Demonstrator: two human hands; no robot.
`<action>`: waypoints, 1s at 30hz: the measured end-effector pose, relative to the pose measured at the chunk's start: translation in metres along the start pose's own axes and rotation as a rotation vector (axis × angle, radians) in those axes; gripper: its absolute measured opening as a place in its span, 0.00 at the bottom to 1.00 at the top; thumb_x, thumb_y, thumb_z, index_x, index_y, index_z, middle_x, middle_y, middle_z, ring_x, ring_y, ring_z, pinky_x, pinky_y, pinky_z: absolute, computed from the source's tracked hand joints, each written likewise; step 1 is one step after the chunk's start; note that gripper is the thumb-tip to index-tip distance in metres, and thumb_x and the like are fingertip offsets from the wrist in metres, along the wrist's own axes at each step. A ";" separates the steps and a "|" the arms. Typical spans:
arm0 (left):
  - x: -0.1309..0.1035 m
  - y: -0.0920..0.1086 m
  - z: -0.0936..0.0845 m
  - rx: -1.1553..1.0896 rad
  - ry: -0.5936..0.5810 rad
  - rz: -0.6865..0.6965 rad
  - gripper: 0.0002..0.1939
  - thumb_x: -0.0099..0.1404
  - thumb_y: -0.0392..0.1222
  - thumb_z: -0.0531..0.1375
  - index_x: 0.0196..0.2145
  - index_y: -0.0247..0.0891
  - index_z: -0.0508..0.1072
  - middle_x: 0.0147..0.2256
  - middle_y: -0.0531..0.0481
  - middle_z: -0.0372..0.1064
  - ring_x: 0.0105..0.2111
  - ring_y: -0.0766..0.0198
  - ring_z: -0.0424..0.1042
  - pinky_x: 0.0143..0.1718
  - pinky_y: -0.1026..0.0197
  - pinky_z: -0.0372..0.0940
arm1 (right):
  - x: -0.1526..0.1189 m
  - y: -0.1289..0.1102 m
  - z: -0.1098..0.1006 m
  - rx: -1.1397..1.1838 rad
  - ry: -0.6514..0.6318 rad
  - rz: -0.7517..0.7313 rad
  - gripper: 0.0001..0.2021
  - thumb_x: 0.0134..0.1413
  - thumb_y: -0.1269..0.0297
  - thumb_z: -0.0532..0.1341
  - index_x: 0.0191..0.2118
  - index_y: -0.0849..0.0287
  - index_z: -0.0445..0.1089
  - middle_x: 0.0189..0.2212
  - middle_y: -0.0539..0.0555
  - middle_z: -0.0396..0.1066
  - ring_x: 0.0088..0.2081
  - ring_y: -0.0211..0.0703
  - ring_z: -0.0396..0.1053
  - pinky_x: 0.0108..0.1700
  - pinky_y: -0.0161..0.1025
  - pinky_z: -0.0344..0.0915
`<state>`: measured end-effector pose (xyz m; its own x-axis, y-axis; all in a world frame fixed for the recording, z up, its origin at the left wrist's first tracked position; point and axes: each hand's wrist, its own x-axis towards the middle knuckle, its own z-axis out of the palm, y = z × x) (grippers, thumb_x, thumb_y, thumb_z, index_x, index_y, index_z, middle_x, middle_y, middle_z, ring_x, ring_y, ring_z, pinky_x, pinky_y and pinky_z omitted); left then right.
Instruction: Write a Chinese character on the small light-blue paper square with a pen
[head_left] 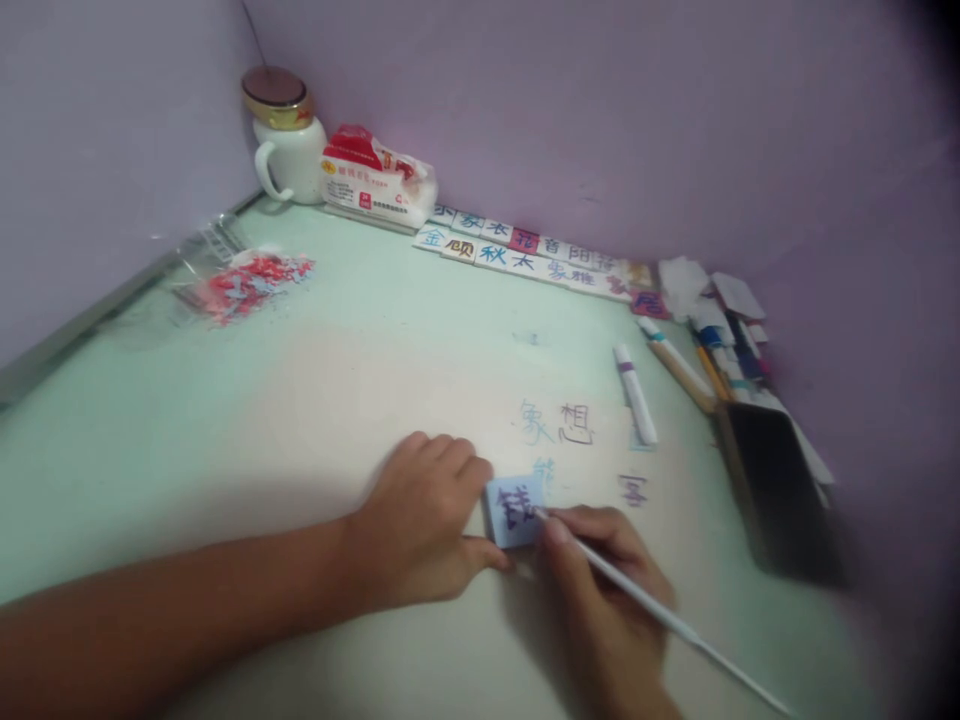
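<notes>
A small light-blue block point(516, 535) with a dark purple Chinese character on its top lies on the table. My left hand point(431, 520) is closed against the block's left side, the index finger at its upper corner and the thumb at its lower edge. In my right hand point(611, 590) is a long, thin, pale pen-like tool point(645, 600), pinched close to its tip. The tip meets the right part of the block's top, by the character. Whether the tip is a blade or a nib is too blurred to tell.
Red and blue shavings point(255, 285) lie in clear plastic at the left. Character tiles point(525, 260) line the back wall, beside a tissue pack point(379, 180) and a lidded white mug point(292, 160). On the right are a purple-banded marker point(635, 395), other pens and a dark phone point(780, 490).
</notes>
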<state>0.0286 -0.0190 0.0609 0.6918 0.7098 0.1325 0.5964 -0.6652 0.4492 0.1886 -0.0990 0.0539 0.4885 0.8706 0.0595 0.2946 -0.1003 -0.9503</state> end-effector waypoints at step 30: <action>0.003 0.002 0.000 0.048 -0.035 -0.005 0.20 0.52 0.55 0.65 0.32 0.36 0.66 0.32 0.49 0.64 0.33 0.56 0.63 0.36 0.54 0.54 | 0.001 -0.001 0.000 -0.081 -0.022 -0.163 0.02 0.50 0.65 0.64 0.32 0.55 0.73 0.26 0.51 0.72 0.27 0.40 0.70 0.27 0.33 0.66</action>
<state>0.0317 -0.0183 0.0619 0.7019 0.7053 0.0994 0.6183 -0.6726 0.4065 0.1889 -0.0984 0.0548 0.4109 0.8887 0.2033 0.4338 0.0055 -0.9010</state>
